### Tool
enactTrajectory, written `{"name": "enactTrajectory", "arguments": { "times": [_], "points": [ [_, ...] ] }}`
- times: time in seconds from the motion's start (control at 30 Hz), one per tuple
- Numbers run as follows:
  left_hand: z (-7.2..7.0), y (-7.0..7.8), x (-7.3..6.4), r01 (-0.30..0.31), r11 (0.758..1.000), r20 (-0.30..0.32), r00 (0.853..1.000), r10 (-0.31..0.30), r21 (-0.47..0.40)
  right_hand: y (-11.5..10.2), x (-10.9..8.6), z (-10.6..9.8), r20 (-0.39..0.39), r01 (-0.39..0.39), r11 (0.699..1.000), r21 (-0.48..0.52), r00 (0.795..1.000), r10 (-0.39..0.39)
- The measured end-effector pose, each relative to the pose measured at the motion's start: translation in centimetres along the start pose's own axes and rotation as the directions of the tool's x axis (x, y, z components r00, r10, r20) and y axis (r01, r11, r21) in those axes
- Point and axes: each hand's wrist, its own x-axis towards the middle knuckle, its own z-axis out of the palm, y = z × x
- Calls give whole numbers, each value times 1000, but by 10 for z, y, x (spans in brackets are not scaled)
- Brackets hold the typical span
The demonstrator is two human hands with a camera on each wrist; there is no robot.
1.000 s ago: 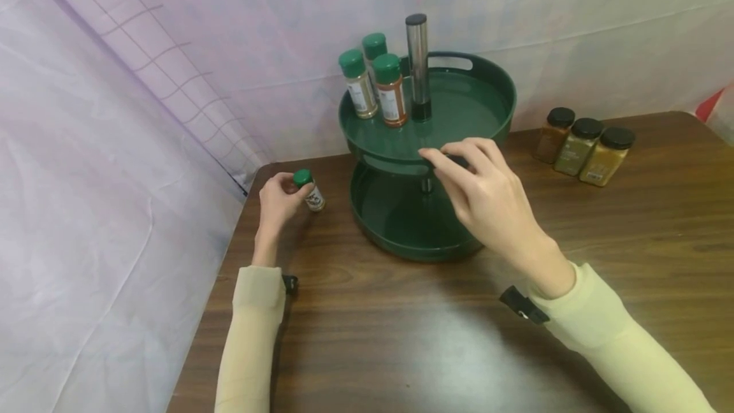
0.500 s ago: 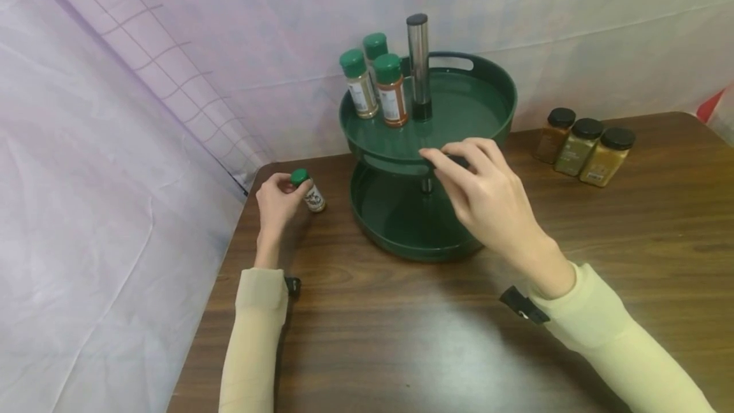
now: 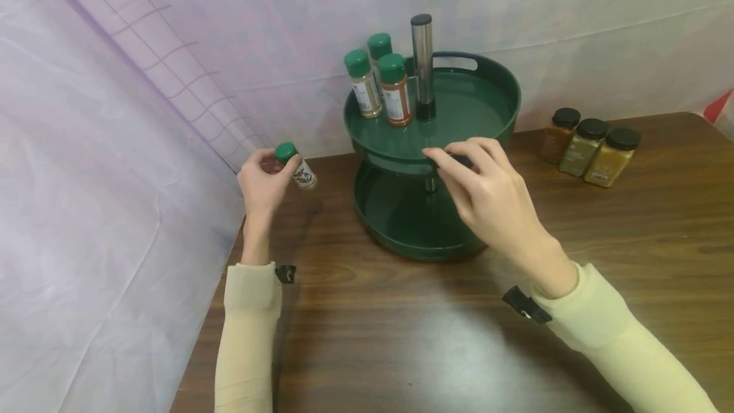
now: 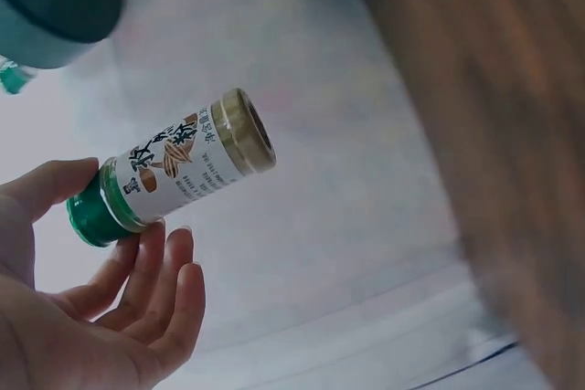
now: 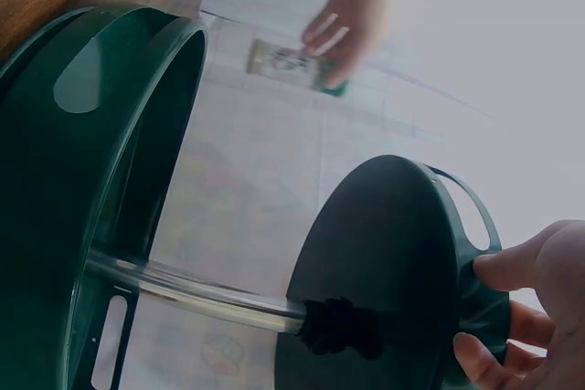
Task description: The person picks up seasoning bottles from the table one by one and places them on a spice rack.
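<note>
My left hand (image 3: 260,185) pinches a small spice jar (image 3: 304,174) by its green cap, above the table's far left corner. Up close in the left wrist view, the jar (image 4: 174,166) has a white label with dark writing and tan contents at its base end. The thumb is on one side of the cap, fingers on the other. My right hand (image 3: 487,193) grips the near rim of the upper tray (image 3: 470,104) of a dark green two-tier rack. The right wrist view shows thumb and fingers (image 5: 526,331) around that rim, below a handle cutout.
Several green-capped jars (image 3: 395,101), three at most, stand at the left of the upper tray beside a metal post (image 3: 423,69). The lower tray (image 3: 401,215) sits on the wooden table (image 3: 367,324). Three black-capped square jars (image 3: 582,148) stand at right. Fabric hangs behind.
My left hand has lifted the spice jar off the table and moved it slightly left and away. My right hand stays at the upper tray's rim.
</note>
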Motion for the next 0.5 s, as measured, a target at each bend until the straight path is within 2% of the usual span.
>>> {"name": "enactTrajectory", "arguments": {
  "times": [0.17,0.5],
  "points": [
    [-12,27,5,-60,998,-47,997,59,-15,-1,-1,0,-16,10,1000,4,1000,-10],
    [-29,80,14,-92,993,-68,994,87,-68,-1,0,0,-19,9,1000,4,1000,-9]
  ]
}}
